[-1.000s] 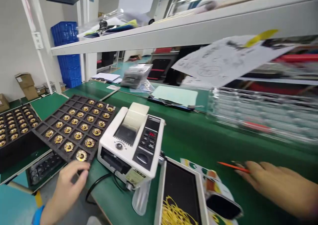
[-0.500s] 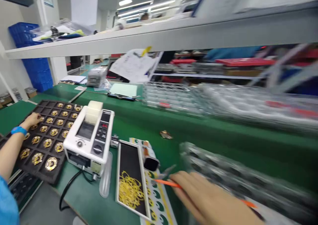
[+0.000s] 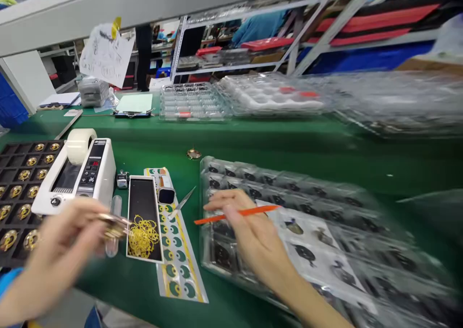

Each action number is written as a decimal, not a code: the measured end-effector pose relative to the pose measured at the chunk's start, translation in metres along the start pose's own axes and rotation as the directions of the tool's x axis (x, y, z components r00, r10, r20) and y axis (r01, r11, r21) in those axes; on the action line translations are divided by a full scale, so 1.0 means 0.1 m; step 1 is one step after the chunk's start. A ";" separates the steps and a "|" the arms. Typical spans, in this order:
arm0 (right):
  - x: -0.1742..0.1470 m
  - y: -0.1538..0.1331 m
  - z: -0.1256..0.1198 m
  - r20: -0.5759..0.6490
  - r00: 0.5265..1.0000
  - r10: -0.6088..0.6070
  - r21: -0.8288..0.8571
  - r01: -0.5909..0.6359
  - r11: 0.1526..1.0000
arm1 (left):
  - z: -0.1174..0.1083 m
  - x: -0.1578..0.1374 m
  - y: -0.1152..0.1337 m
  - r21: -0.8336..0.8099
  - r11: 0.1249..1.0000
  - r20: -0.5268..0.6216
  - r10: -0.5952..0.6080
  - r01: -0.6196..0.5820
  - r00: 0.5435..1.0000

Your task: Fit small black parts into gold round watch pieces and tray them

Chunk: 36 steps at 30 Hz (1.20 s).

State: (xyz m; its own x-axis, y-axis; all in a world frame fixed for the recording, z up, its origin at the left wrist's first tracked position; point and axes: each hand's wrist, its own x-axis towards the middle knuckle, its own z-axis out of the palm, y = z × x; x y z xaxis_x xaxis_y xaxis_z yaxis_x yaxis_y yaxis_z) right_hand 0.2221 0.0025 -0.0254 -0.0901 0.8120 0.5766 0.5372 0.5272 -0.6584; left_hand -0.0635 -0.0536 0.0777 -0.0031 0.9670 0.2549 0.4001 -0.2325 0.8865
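My left hand [image 3: 68,241], smeared by motion, grips a shiny gold round metal part [image 3: 115,224] between thumb and fingers, in front of the tape dispenser. An orange pointed stick [image 3: 213,218] lies across my right hand [image 3: 253,231], held by the thumb and fingers. That hand is over the left end of a clear plastic tray [image 3: 311,188] with dark round parts in its pockets; whether the fingertips touch it I cannot tell. A narrow white-rimmed box [image 3: 142,188] of thin yellow rings stands between the hands.
A black foam tray [image 3: 14,176] of gold round parts is at the left, beside the tape dispenser [image 3: 83,169]. Metal tweezers [image 3: 183,203] and a smartwatch [image 3: 166,195] lie on a sticker sheet [image 3: 181,270]. One loose metal part [image 3: 194,153] sits behind. Clear trays [image 3: 195,99] line the raised ledge.
My left hand has left the foam tray and come right, with a gold part in it. The right hand is now over the clear tray, still with the orange stick. The view has turned right.
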 end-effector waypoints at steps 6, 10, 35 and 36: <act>-0.15 -0.15 -0.07 -0.056 0.998 0.037 0.376 -0.014 0.927 | 1.01 0.21 -0.46 -0.540 0.718 0.389 -0.250 0.440 0.886; -0.22 -0.28 0.00 0.017 0.999 -0.049 0.386 0.038 0.922 | 1.08 0.30 -0.56 -0.599 0.645 0.364 -0.308 0.474 0.879; -0.37 -0.12 0.01 0.293 0.793 -0.535 0.107 0.529 0.842 | 1.09 0.22 -0.59 -0.583 0.620 0.401 -0.343 0.525 0.849; -0.34 -0.14 -0.03 0.287 0.823 -0.490 0.125 0.475 0.871 | 1.09 0.22 -0.59 -0.559 0.633 0.407 -0.353 0.535 0.842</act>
State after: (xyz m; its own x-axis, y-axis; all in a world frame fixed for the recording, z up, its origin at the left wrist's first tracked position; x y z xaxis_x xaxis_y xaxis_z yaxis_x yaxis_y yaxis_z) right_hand 0.2206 -0.0330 -0.0343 -0.5778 0.4821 0.6586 0.3205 0.8761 -0.3602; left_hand 0.0124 -0.0071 -0.0111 0.2297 0.9392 -0.2553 -0.2607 0.3121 0.9136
